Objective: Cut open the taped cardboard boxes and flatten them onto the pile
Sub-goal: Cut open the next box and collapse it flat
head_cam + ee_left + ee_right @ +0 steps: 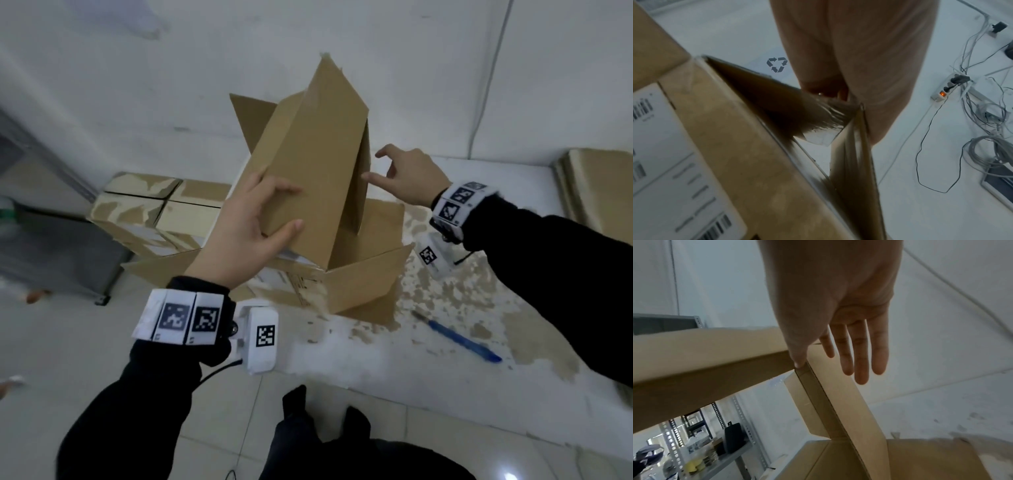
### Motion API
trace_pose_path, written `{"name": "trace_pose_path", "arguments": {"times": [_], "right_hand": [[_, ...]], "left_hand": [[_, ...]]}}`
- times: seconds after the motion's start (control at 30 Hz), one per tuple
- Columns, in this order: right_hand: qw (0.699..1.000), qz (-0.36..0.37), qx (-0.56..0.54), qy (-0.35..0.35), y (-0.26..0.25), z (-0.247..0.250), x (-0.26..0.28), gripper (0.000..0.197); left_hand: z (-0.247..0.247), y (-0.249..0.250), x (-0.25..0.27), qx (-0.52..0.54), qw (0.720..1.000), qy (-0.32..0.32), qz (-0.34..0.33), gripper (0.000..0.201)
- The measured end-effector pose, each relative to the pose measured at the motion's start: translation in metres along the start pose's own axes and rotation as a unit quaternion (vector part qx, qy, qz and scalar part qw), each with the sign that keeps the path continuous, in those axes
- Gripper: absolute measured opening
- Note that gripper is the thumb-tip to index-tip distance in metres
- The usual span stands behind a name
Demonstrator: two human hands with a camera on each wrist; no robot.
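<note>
A brown cardboard box (308, 164), cut open with its flaps spread, stands tilted on end over other cardboard on the white table (394, 349). My left hand (253, 222) grips its lower left edge, thumb on the front face and fingers round the side. My right hand (400, 178) hovers at the box's right edge with straight fingers (859, 353); its thumb tip touches the corner of a flap (830, 402). The left wrist view shows the box (735, 154) from below, with a white shipping label (670, 170) and loose clear tape (818, 138). A blue knife (459, 339) lies on the table to the right.
Taped boxes (154, 209) stand at the table's back left. An opened carton (359, 274) lies under the held box. Flattened cardboard (599, 188) is stacked at the far right. A power strip and cables (953, 87) lie on the floor. Metal shelving (705, 434) stands to the left.
</note>
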State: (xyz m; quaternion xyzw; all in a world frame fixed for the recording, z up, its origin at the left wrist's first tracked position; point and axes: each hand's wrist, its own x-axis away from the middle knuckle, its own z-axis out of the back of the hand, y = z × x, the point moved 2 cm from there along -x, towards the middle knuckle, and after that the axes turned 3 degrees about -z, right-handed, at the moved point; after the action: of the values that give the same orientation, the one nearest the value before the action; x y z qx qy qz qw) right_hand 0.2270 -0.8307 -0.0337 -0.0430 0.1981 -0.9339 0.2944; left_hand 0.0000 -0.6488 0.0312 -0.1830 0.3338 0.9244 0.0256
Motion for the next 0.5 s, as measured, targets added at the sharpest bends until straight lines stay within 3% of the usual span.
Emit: {"name": "trace_pose_path", "arguments": {"times": [0.13, 0.23, 0.3, 0.4, 0.5], "right_hand": [[0.999, -0.003, 0.031, -0.033, 0.006, 0.016, -0.004, 0.029], [0.982, -0.118, -0.131, -0.069, 0.041, 0.034, -0.005, 0.023], [0.956, -0.186, -0.225, -0.040, 0.065, 0.039, -0.008, 0.028], [0.915, -0.221, -0.336, -0.012, 0.067, 0.034, 0.002, 0.038], [0.817, -0.217, -0.534, -0.034, 0.040, 0.010, 0.053, 0.050]], "left_hand": [[0.000, 0.000, 0.005, 0.039, 0.999, 0.010, 0.006, 0.025], [-0.001, -0.001, 0.009, 0.031, 0.999, 0.013, 0.006, 0.022], [-0.004, -0.002, 0.010, 0.007, 0.999, 0.032, -0.006, 0.018], [-0.011, -0.005, -0.001, -0.021, 0.994, 0.097, -0.036, 0.010], [-0.019, -0.019, -0.033, -0.011, 0.990, 0.131, -0.051, 0.006]]}}
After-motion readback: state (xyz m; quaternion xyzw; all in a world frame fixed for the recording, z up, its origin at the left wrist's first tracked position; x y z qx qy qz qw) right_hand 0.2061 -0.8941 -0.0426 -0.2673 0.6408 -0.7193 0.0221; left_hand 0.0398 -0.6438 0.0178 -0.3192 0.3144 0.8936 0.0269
